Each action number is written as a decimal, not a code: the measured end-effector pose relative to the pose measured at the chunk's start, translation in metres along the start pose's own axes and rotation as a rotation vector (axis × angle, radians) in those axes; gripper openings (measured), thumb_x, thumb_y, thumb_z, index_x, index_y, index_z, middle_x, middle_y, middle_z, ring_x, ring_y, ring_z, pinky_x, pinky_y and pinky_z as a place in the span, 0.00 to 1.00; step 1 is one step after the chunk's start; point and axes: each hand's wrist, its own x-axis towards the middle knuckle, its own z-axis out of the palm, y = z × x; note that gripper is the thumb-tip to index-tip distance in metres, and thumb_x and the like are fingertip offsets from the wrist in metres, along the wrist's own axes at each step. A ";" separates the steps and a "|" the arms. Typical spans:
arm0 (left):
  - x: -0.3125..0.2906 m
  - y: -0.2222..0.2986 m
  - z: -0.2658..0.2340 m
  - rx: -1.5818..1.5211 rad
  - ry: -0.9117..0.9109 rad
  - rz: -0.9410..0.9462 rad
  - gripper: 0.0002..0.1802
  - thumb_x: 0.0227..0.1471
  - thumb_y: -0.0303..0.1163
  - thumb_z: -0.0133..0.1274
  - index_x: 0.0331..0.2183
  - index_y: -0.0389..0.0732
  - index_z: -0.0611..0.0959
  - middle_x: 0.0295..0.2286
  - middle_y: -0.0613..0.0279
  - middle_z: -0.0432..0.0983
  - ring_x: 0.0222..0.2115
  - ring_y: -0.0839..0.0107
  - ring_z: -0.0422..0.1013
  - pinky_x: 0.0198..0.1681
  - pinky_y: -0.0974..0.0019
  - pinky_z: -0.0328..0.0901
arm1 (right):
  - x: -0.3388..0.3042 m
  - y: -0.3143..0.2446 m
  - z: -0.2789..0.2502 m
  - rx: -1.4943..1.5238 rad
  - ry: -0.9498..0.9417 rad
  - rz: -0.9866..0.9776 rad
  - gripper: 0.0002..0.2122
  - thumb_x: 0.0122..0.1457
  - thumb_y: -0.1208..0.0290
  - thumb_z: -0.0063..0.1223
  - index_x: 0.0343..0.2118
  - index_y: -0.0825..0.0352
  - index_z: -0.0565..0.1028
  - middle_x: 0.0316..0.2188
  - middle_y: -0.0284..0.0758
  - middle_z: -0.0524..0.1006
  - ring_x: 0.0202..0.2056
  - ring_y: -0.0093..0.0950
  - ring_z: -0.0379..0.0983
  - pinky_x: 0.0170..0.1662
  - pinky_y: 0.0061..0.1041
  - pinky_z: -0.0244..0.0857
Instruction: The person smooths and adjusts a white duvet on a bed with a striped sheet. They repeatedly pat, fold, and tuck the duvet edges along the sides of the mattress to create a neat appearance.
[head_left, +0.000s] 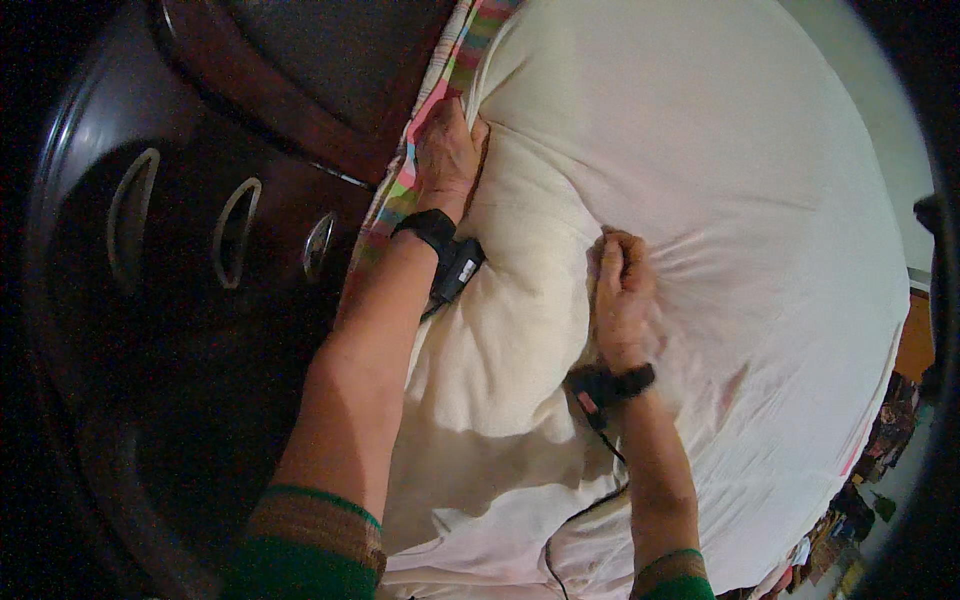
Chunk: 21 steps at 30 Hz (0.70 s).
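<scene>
The large cream-white soft cloth cover (720, 130) spreads, in the head view, across most of the scene, its left edge against a striped multicoloured cloth (485, 30) beside a dark glossy wooden panel (80, 350) with three pale curved outlines. The left hand (448, 160) is bent at that left edge, near the panel; its fingertips are hidden, so I cannot tell whether it grasps the cover. The right hand (625, 300) is curled with thumb and fingers pinching a fold further in, and creases fan out from it. Handling this well probably means gathering enough fabric in each hand, pulling evenly and keeping wrinkles from bunching between them. Relative to the grip, the cover lies under and around the right hand, with a thick puffy ridge between both hands.
</scene>
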 end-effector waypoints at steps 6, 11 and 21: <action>0.001 -0.002 -0.001 -0.088 0.009 -0.033 0.14 0.49 0.36 0.49 0.34 0.35 0.73 0.25 0.42 0.74 0.29 0.45 0.71 0.32 0.50 0.66 | 0.048 -0.040 0.002 -0.068 -0.227 -0.051 0.10 0.60 0.71 0.44 0.37 0.73 0.73 0.29 0.37 0.76 0.32 0.22 0.70 0.38 0.22 0.64; 0.013 0.007 -0.022 -0.212 0.100 -0.025 0.16 0.49 0.39 0.49 0.32 0.34 0.75 0.26 0.41 0.74 0.30 0.44 0.71 0.32 0.51 0.67 | 0.055 -0.006 0.061 -0.203 0.129 -0.269 0.08 0.57 0.74 0.46 0.38 0.69 0.74 0.32 0.41 0.75 0.35 0.38 0.71 0.41 0.32 0.64; 0.000 0.032 -0.085 -0.626 -0.673 -0.346 0.40 0.44 0.57 0.54 0.45 0.29 0.70 0.38 0.37 0.73 0.39 0.49 0.72 0.41 0.57 0.66 | 0.051 0.019 0.049 -0.004 0.120 -0.162 0.10 0.61 0.71 0.44 0.41 0.71 0.72 0.36 0.39 0.75 0.39 0.28 0.69 0.45 0.24 0.62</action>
